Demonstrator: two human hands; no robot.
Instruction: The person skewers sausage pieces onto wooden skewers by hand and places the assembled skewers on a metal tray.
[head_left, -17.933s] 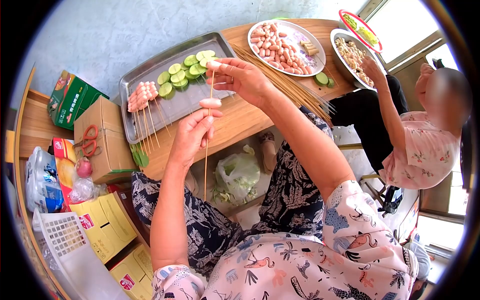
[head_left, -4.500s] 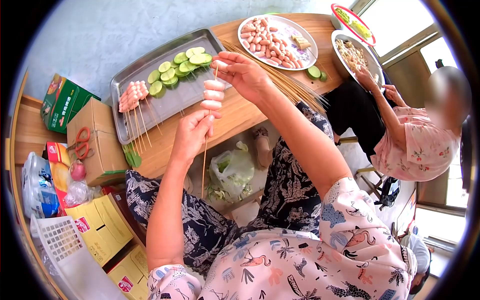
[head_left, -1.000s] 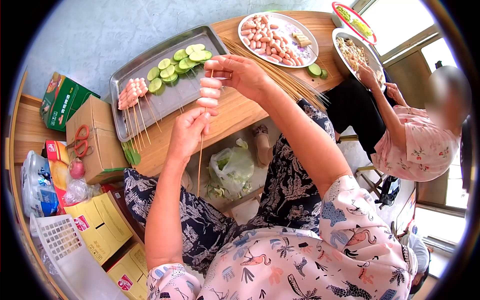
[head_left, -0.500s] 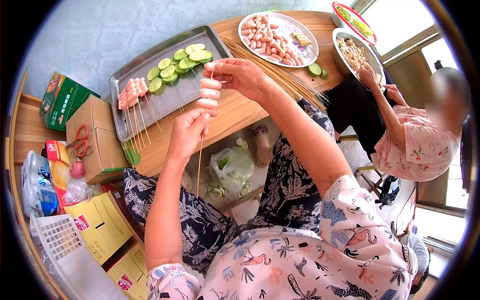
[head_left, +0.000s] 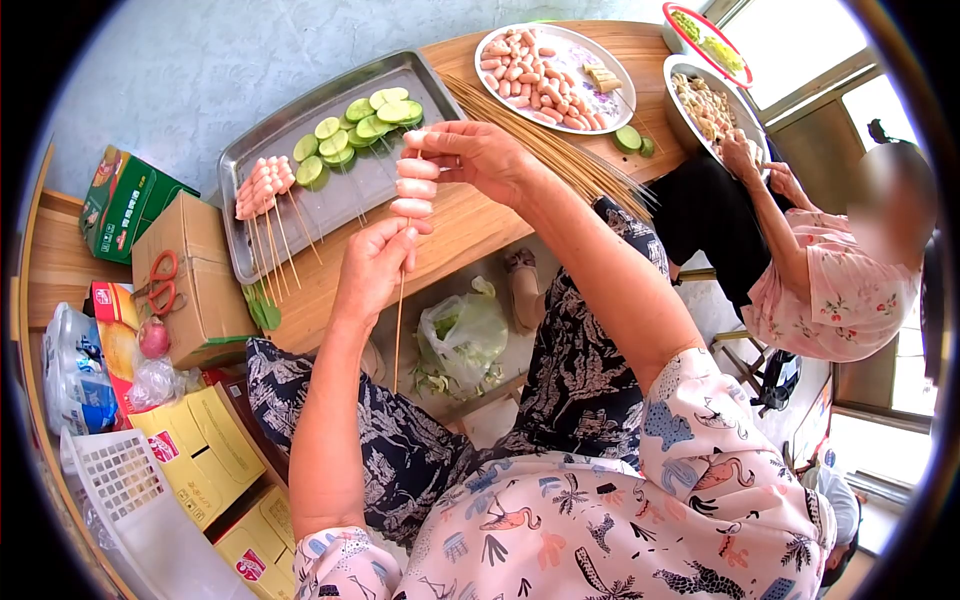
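Note:
My left hand (head_left: 378, 262) is closed around a thin wooden skewer (head_left: 399, 345), just below the small pink sausages (head_left: 415, 188) threaded crosswise on it. The skewer stands nearly upright above my lap. At its tip, my right hand (head_left: 485, 160) pinches another small sausage (head_left: 413, 140) between thumb and fingers. Behind my hands lies a metal tray (head_left: 235, 165) with finished sausage skewers (head_left: 265, 185) and skewered green slices (head_left: 340, 140). Farther back, a white plate (head_left: 610, 60) bears many loose sausages (head_left: 530, 75). A bundle of bare skewers (head_left: 540, 140) lies beside it on the wooden table (head_left: 450, 245).
To the right, a seated person (head_left: 830, 270) has both hands at a metal bowl (head_left: 700, 75) of pale food. Red-handled scissors (head_left: 163, 280) rest on a cardboard box (head_left: 205, 260) at the left. A plastic bag of greens (head_left: 460, 335) is under the table.
Both hands and the sausage skewer have shifted very slightly left. The right fingers still pinch the top sausage, and the other sausages keep their places.

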